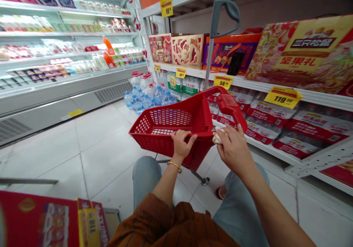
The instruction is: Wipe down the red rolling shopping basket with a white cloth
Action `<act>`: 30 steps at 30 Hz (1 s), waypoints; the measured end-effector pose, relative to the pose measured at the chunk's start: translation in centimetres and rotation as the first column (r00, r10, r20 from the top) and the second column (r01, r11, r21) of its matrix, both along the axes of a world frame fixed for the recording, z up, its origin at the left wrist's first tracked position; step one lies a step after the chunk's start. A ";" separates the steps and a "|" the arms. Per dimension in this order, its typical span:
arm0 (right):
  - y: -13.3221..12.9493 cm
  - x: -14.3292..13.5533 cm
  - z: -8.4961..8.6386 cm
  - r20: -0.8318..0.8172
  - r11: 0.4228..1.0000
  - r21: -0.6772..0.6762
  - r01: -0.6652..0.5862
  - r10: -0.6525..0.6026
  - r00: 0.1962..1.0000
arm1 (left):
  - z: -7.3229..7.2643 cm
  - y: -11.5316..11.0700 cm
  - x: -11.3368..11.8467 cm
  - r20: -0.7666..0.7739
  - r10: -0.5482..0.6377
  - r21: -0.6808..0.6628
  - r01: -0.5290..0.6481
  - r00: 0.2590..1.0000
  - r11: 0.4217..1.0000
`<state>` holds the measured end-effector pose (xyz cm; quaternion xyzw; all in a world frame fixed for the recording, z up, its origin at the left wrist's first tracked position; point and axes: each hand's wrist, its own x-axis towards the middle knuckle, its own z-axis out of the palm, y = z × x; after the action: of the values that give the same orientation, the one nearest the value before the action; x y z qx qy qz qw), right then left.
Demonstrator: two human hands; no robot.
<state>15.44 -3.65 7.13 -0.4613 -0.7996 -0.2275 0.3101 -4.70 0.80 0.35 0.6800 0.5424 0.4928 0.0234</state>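
In front of my knees stands a red plastic shopping cart (154,144) with perforated basket walls and a thick red handle (234,109). My left hand (182,144), a gold bracelet at its wrist, is closed over the near rim of the basket. Close to the handle's lower end, my right hand (233,145) presses a crumpled white cloth (220,134) against the cart's rim. The fingers hide part of the cloth. A caster wheel (204,180) shows beneath the cart.
Behind the cart, shelves hold gift boxes (306,55) and shrink-wrapped bottle packs (264,110). Large water jugs (149,99) stand on the floor. A refrigerated display (68,103) lines the left. Red boxes (35,217) sit near my left side.
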 end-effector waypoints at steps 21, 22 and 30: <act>0.4 -0.8 -0.8 -0.080 0.989 0.150 0.011 0.001 0.997 | 3.8 -2.4 6.5 0.018 -0.197 0.065 0.195 0.980 0.979; 0.3 -0.5 -0.9 -0.085 0.987 0.158 0.010 0.004 0.996 | 3.9 -2.4 6.5 0.019 -0.194 0.070 0.192 0.981 0.979; -0.3 0.2 -0.4 -0.113 0.982 0.188 -0.017 0.038 0.993 | 4.0 -2.6 6.7 0.054 -0.037 0.062 0.033 0.998 0.997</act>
<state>15.69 -3.93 6.73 -0.4316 -0.7617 -0.2698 0.4010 1.99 -1.83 4.37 0.6758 0.5141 0.5275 0.0261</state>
